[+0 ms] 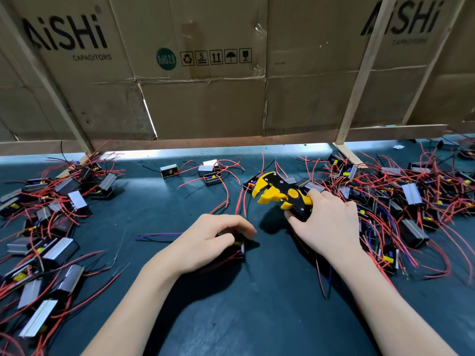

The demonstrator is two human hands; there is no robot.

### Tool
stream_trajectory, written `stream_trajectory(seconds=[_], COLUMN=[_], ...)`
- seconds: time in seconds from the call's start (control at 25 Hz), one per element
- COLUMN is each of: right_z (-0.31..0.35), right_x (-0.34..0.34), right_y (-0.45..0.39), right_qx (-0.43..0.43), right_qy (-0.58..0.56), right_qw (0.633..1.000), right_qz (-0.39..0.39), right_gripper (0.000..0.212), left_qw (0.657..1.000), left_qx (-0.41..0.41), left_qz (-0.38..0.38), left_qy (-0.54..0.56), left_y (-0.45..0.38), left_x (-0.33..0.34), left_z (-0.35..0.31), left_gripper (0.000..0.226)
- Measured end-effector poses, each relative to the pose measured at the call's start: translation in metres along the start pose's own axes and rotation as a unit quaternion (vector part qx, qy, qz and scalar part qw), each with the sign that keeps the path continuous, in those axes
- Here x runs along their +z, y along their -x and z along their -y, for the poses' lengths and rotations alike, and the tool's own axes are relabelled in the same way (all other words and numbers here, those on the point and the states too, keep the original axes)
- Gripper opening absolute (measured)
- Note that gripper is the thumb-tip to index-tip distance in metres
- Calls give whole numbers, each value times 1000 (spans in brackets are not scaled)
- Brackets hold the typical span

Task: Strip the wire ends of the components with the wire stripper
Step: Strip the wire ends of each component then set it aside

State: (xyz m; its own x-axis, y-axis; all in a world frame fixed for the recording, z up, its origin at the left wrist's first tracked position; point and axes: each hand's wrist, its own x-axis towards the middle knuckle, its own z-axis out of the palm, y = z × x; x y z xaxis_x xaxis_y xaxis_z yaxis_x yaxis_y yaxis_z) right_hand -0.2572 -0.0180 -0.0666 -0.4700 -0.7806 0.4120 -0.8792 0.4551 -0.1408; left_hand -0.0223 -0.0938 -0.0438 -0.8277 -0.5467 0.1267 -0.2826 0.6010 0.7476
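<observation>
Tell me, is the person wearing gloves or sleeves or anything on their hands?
No. The left hand and the right hand are both bare, with no gloves, rings, watch or bracelet. Both forearms are bare too, as far as the picture shows; no sleeves come into view.

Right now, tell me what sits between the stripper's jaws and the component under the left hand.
Nothing visible blocks it. The wire stripper, held by the right hand, points its open jaws toward the component gripped by the left hand. Only bare dark mat and a few loose red wires lie between.

Yellow-black wire stripper [280,195], red wires [226,199]
</observation>
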Motion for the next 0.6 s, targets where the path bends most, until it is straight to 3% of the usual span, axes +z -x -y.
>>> stream_trajectory(seconds=[0.08,0.16,0.28,0.44,0.6], right_z=[0,0,0,0,1], right_x=[0,1,1,1,1], right_y=[0,1,2,1,1], right_qx=[1,3,6,6,5], right_qy=[3,4,3,10,10], right_qw=[1000,1000,1000,1000,1000], right_qz=[2,2,1,7,4], right_gripper=[52,51,49,51,51], left_qw=[1000,999,992,958,982], left_qx=[-1,29,97,169,155], left_qz=[11,22,-3,-92,-31], left_qy=[29,12,-83,-213,-100], left_y=[1,-1,-6,-10,-11], left_x=[1,12,27,34,49], left_z=[0,-3,-5,-8,-14], left_gripper=[47,32,9,8,14])
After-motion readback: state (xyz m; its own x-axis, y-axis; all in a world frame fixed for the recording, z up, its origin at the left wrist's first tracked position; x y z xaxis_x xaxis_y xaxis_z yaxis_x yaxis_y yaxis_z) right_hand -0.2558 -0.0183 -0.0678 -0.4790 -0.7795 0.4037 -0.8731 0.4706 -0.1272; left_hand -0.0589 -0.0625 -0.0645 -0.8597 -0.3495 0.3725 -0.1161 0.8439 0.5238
